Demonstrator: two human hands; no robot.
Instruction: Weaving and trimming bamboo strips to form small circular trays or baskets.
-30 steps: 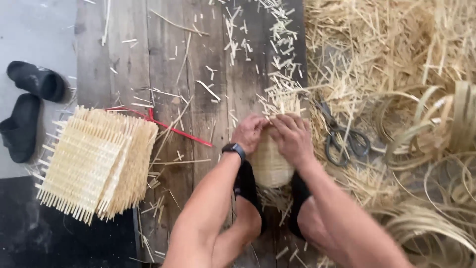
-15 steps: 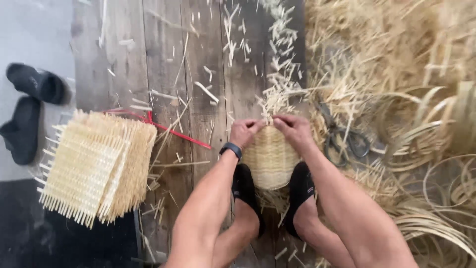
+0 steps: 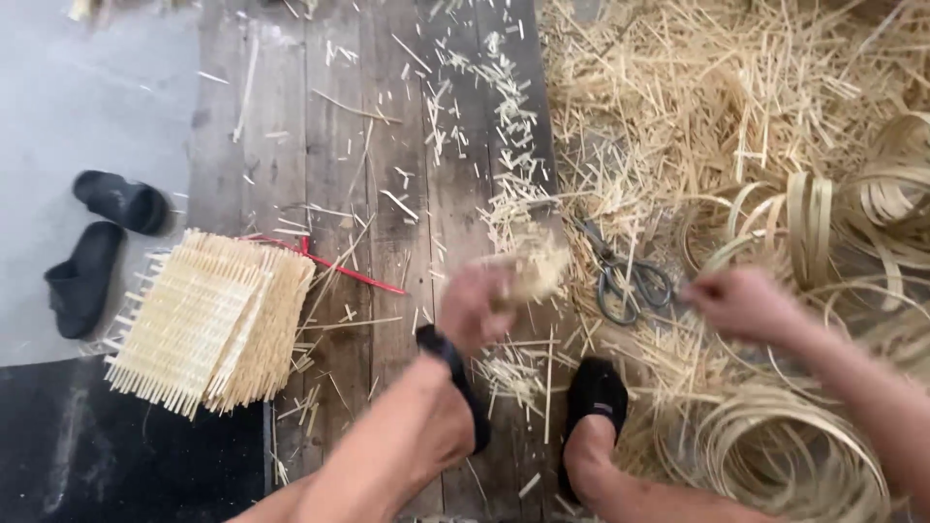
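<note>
Worn floorboards (image 3: pixel 387 145) strewn with bamboo offcuts (image 3: pixel 697 107); hands apart, left (image 3: pixel 472 308) gripping a woven piece (image 3: pixel 531 273), right (image 3: pixel 741 305) closed near scissors (image 3: pixel 620 276).

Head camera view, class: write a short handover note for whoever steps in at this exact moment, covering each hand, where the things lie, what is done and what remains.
Left hand: gripping a small woven bamboo piece, blurred.
Right hand: beside the scissors; contact unclear.
Done: a stack of woven mats lies on the wooden floor.
Left: loose bamboo strips and coiled strips lie unwoven.
</note>
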